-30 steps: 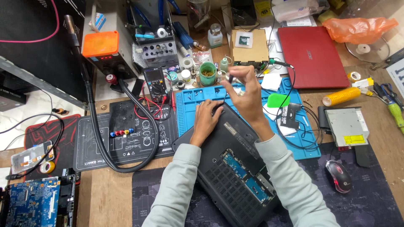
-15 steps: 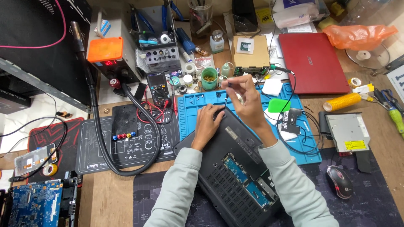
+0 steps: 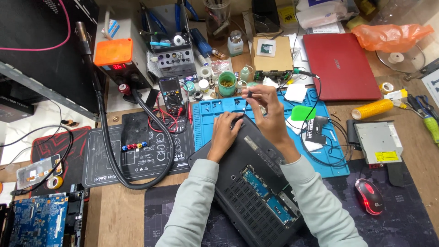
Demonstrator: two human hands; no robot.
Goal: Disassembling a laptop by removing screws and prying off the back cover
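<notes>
Middle of the bench: black laptop [image 3: 256, 183] lying bottom-up and turned at an angle, far corner sitting on the blue mat [image 3: 274, 119], near end on the dark desk pad [image 3: 402, 219].
Left hand [image 3: 225, 132]: flat on the laptop's far corner, fingers spread a bit, not gripping anything, just pressing on the case.
Right hand [image 3: 270, 112]: raised over that same corner, fingertips pinched shut on a thin screwdriver [image 3: 247, 103]; tip points down at the laptop edge, can't tell if it actually touches.
Laptop underside: memory sticks [image 3: 267, 192] showing in the open bay near the middle.
Far edge of the bench: green cup [image 3: 227, 83], multimeter [image 3: 170, 93] with red leads, power supply [image 3: 120, 61] with an orange top.
Right side: red laptop [image 3: 340, 66] closed, yellow tape roll [image 3: 372, 109], optical drive [image 3: 378, 142], mouse [image 3: 368, 195] glowing red on the desk pad.
Left side: black work mat [image 3: 137, 153] with a thick black hose [image 3: 107, 142] looping over it, blue circuit board [image 3: 39, 219] at the near left corner.
</notes>
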